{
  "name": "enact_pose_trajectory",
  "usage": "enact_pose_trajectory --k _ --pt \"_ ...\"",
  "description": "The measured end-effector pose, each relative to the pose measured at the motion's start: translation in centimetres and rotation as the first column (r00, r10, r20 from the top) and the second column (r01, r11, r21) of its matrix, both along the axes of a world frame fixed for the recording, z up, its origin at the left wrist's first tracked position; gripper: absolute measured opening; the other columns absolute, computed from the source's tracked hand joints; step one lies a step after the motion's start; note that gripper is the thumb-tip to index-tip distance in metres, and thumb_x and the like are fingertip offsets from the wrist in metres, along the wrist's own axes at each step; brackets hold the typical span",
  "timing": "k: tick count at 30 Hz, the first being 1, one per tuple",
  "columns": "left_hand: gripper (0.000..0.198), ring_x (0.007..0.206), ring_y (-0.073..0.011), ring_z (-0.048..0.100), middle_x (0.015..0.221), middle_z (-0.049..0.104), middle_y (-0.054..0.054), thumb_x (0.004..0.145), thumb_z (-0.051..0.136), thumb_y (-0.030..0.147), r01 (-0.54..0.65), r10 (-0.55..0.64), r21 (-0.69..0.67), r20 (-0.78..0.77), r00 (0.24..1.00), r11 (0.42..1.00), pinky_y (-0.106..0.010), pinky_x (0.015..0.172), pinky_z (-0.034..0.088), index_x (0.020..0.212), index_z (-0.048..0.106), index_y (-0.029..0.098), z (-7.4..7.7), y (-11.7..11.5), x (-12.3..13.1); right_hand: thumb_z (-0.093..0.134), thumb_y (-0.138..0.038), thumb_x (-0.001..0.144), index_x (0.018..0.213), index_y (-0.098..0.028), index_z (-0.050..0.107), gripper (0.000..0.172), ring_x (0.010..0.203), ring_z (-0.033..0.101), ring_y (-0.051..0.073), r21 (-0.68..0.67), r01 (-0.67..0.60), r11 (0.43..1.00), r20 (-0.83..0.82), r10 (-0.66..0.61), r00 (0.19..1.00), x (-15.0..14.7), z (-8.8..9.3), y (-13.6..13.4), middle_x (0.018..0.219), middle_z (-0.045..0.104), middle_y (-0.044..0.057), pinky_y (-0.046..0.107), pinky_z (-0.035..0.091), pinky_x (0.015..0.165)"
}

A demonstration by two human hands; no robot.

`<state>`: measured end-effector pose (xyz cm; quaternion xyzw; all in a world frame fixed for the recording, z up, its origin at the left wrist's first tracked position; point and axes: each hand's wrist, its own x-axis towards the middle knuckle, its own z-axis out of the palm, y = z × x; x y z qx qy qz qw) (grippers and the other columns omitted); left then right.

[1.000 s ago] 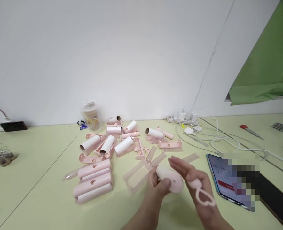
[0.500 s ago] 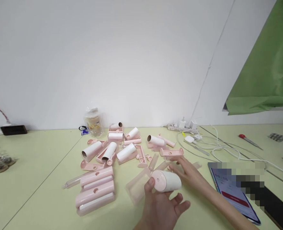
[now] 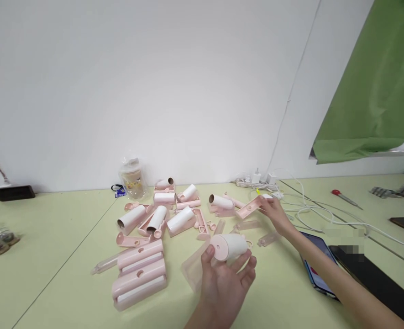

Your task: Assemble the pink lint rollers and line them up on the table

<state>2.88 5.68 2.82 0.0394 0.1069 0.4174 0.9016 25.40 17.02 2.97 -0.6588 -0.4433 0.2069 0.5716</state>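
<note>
My left hand (image 3: pixel 224 281) is closed around a white roll (image 3: pixel 236 246) with a pink end cap, held above the table on its side between thumb and fingers. My right hand (image 3: pixel 273 214) pinches the right end of a pink half-shell (image 3: pixel 249 209), which is tilted, its hollow side showing. Beneath my hands lie clear plastic pieces (image 3: pixel 248 225) and a translucent sheet or cover (image 3: pixel 193 267). To the left, two closed pink cases (image 3: pixel 140 283) lie side by side. Behind them are several loose white rolls (image 3: pixel 181 220) and pink half-shells (image 3: pixel 129 240).
A plastic-wrapped cup (image 3: pixel 133 180) stands by the wall. On the right are a power strip with chargers (image 3: pixel 256 178), tangled white cables (image 3: pixel 313 210), a red-handled tool (image 3: pixel 345 198), a phone (image 3: pixel 320 274) and a black slab (image 3: pixel 376 278). A black device (image 3: pixel 15 193) sits far left.
My right hand has moved up and to the right, lifting the pink half-shell off the table. My left hand with the white roll has shifted slightly left and up.
</note>
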Motion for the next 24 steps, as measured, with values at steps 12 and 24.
enact_pose_trajectory --k 12,24 --pt "0.116 0.076 -0.0227 0.063 0.100 0.060 -0.009 0.058 0.078 0.030 -0.118 0.274 0.424 -0.328 0.904 0.898 -0.028 0.062 0.043 0.133 -0.011 0.029 -0.6 0.2 0.1 0.042 -0.055 0.082 0.085 -0.024 0.049 0.032 0.035 0.041 0.010 0.089 -0.434 0.896 -0.428 0.428 0.796 -7.1 4.5 -8.3 0.047 0.046 -0.007 0.020 0.037 0.034" --pt "0.121 0.089 -0.0230 0.058 0.103 0.056 -0.005 0.056 0.081 0.016 0.122 0.148 0.461 -0.507 0.849 0.879 -0.038 0.071 0.049 0.131 -0.011 0.041 0.5 0.2 -0.5 0.045 -0.047 0.087 0.100 -0.028 0.052 0.024 0.040 0.037 0.009 0.072 -0.425 0.902 -0.270 0.428 0.862 -8.7 2.2 -10.5 0.050 0.040 -0.009 0.019 0.033 0.037"
